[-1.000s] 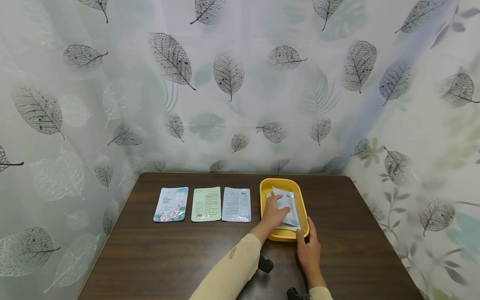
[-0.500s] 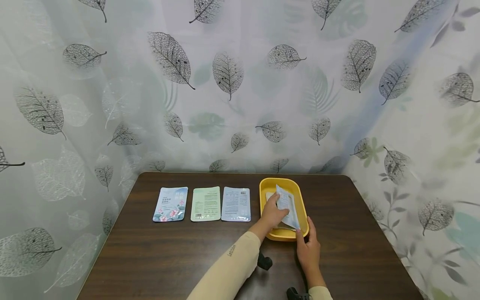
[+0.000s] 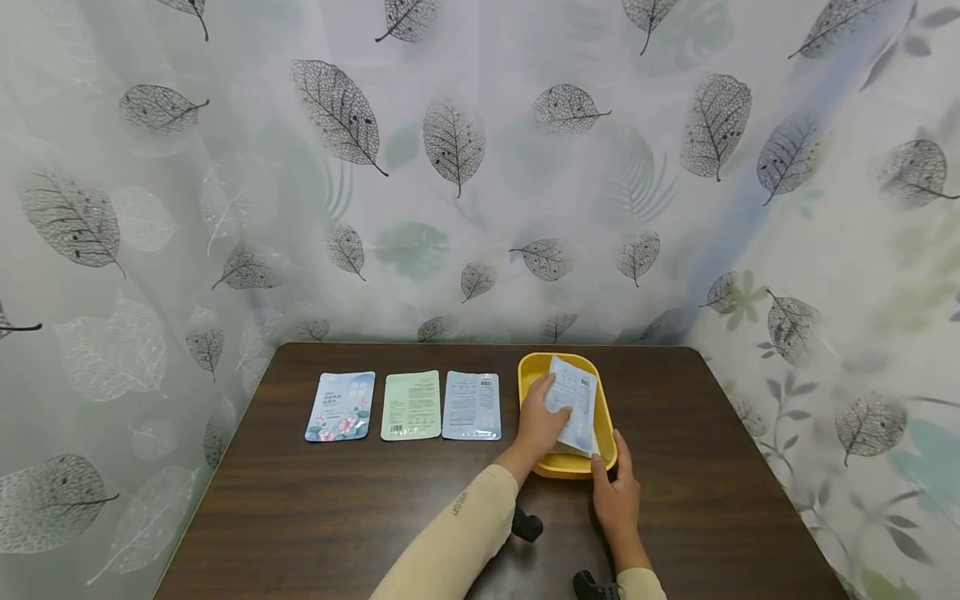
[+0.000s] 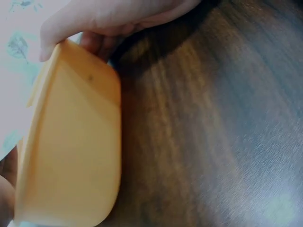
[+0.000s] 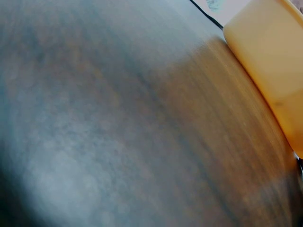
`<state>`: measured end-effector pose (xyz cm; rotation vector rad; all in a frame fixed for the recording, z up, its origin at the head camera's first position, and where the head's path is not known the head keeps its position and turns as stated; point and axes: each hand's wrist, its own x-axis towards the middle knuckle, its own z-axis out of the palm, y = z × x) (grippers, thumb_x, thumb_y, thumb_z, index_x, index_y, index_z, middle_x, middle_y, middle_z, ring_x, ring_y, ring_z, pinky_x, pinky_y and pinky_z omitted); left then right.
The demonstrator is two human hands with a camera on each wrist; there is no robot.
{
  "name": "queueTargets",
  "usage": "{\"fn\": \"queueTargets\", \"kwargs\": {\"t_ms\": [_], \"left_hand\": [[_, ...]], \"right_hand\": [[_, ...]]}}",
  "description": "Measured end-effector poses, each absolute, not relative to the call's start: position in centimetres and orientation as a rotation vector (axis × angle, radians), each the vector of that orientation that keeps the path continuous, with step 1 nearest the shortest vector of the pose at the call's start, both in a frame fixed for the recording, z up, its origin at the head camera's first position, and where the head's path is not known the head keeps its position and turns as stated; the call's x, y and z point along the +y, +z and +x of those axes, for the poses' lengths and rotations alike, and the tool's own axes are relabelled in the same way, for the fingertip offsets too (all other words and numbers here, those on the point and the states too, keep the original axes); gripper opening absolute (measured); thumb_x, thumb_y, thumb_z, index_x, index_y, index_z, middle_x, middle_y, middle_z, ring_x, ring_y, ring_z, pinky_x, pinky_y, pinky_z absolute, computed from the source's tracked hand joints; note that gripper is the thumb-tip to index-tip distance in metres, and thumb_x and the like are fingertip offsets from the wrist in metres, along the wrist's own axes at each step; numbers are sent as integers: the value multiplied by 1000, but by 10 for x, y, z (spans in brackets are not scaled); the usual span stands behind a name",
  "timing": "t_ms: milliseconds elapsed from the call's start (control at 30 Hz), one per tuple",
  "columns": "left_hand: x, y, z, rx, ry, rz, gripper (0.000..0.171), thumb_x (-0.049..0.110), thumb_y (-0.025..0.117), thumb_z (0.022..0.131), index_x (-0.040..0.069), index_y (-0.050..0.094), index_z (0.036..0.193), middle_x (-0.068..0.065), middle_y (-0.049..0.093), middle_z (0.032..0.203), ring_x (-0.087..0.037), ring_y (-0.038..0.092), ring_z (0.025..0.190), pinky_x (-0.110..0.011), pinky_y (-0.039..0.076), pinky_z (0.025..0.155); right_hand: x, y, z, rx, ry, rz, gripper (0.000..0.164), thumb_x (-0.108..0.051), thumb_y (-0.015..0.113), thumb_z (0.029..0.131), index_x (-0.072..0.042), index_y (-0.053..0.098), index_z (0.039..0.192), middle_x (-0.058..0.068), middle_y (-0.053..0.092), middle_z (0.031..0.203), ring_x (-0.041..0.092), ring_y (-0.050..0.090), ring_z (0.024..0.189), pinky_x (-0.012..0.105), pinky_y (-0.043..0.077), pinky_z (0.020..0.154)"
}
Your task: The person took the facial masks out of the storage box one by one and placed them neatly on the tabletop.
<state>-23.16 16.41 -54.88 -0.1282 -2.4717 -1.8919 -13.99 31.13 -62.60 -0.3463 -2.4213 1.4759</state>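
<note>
A pale blue sheet mask packet is tilted up over the yellow plastic tray. My left hand pinches its left side between thumb and fingers. My right hand grips the tray's near right corner. In the left wrist view, the thumb of that right hand lies over the tray's rim and its fingers bend underneath. A sliver of my left hand shows at the lower left there. What lies under the packet is mostly hidden. The right wrist view catches only the tray's side and tabletop.
Left of the tray, three flat packets lie in a row on the dark wooden table: a blue flowered one, a green one and a pale blue one. A leaf-patterned curtain hangs behind and beside the table.
My left hand has raised the sheet mask packet a little and tilted it, drawing it slightly up and left. My right hand stays at the tray's corner.
</note>
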Motion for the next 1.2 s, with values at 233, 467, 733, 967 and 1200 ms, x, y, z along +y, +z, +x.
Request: {"fn": "queueTargets", "kwargs": {"t_ms": [233,467,733,967,1200], "left_hand": [[141,-538,-238,-2392,-1918,-139,65,11,72,92,13,48,153,-6,43,161,-27,40,150,-44,35,123],[116,-527,-242,-2247,-2028,-137,67,10,71,92,11,46,154,-5,38,164,-26,37,151,-42,39,120],[81,-509,-240,-2137,-2075,-133,68,11,72,92,12,45,154,-4,37,165,-25,46,144,-38,51,108],[40,-488,-238,-2030,-2146,-124,69,8,73,91,10,46,154,-7,37,164,-29,56,134,-33,57,97],[-8,-475,-225,-1955,-2117,-54,67,2,72,90,9,48,152,-7,36,165,-29,54,136,-23,55,96]], "right_hand": [[312,-625,-141,-2432,1473,-364,66,-40,53,105,-26,26,163,18,37,164,44,38,147,66,30,118],[312,-623,-141,-2449,1490,-376,67,-39,53,105,-28,23,164,17,34,166,44,34,150,67,27,118],[311,-624,-141,-2449,1488,-374,67,-40,53,105,-26,23,164,18,34,165,45,35,149,68,28,118],[310,-623,-141,-2439,1484,-378,66,-39,53,105,-26,25,163,16,35,165,44,35,150,66,28,119],[309,-621,-140,-2434,1499,-384,66,-40,53,105,-27,25,163,17,35,165,44,35,149,66,28,119]]}}
